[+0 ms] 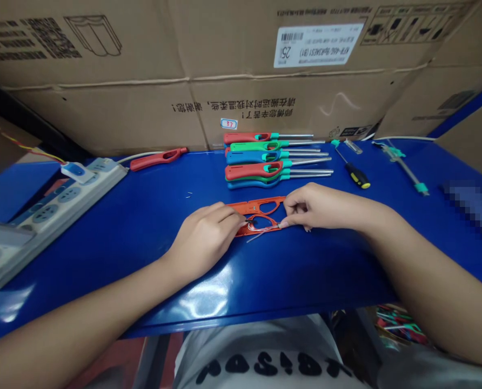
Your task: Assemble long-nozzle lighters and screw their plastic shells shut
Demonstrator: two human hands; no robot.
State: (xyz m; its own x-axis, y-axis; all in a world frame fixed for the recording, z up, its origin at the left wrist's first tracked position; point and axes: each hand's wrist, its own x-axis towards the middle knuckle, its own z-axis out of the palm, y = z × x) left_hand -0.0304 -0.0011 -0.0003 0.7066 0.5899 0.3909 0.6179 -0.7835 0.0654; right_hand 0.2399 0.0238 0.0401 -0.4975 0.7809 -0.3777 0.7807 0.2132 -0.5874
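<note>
Right hand: the right hand (306,208) has its thumb and forefinger pinched narrow on the thin white wires (261,229), at the right end of the near shell half.
Left hand: the left hand (206,237) lies over the left end of the orange shell, fingers bunched, tips at a small black part (253,221); I cannot tell whether they grip it.
Orange lighter shell: 2 halves lie side by side on the table between the hands, the near shell half (245,231) with wires across its loop, the far shell half (245,207) with its inner side up.
Blue tabletop: 2 tiny pins (189,194) lie on the blue tabletop (144,227), left of the far half.
Stacked lighters: beyond the shell, the red, green and blue lighters (257,172) lie piled, metal rods pointing right.
Far right: a black and yellow screwdriver (358,176), a clear small piece (353,146) and a rod with turquoise ends (409,172).
Far left: a red lighter casing (158,159) lies near a power strip (54,208), which carries a white and blue plug (78,172).
Backdrop: a cardboard panel (135,119) with upside-down print and a small tag reading 33 (228,123).
Below, right: a heap of coloured lighters (401,324), partly hidden by the right arm.
</note>
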